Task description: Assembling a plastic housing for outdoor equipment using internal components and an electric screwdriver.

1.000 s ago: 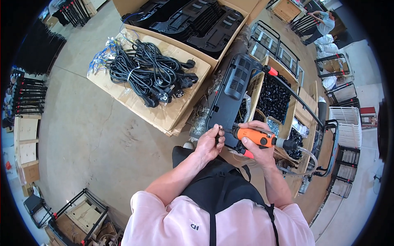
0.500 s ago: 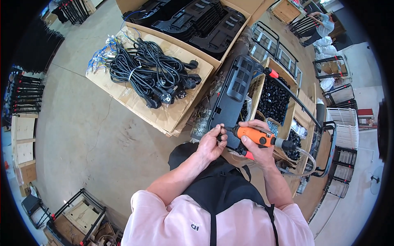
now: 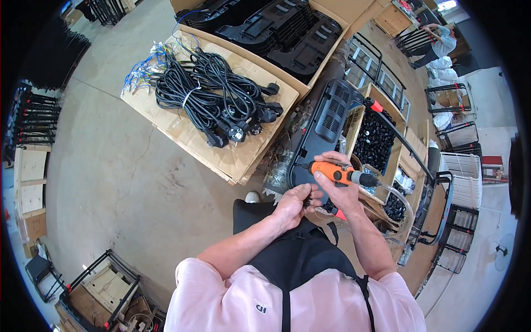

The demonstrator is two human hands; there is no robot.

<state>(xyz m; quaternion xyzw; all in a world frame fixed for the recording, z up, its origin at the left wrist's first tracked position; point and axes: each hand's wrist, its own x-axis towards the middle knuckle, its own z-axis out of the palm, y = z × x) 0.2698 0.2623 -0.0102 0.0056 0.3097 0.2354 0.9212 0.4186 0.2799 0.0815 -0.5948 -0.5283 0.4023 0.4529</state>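
From the head camera, the right hand (image 3: 342, 191) had its fingers wrapped round the body of an orange power driver (image 3: 331, 172), leaving no gap. The left hand (image 3: 293, 207) was curled nearly closed over some small dark pieces (image 3: 307, 203), too small to identify; its thumb lay close to the forefinger.

The black panel (image 3: 317, 152), flat with a raised, slotted housing at its far end, lay just ahead of both hands. The driver was over the panel's near part, bit pointing left; whether it touched could not be told. A clear hose (image 3: 410, 207) curved away to the panel's right. Left of the panel, bundled black cables (image 3: 215, 102) rested on cardboard (image 3: 166, 122); right of it sat many round black parts (image 3: 369, 148).

Small dark lettering marked the pink shirt (image 3: 232, 282), nearer the wearer than the panel.
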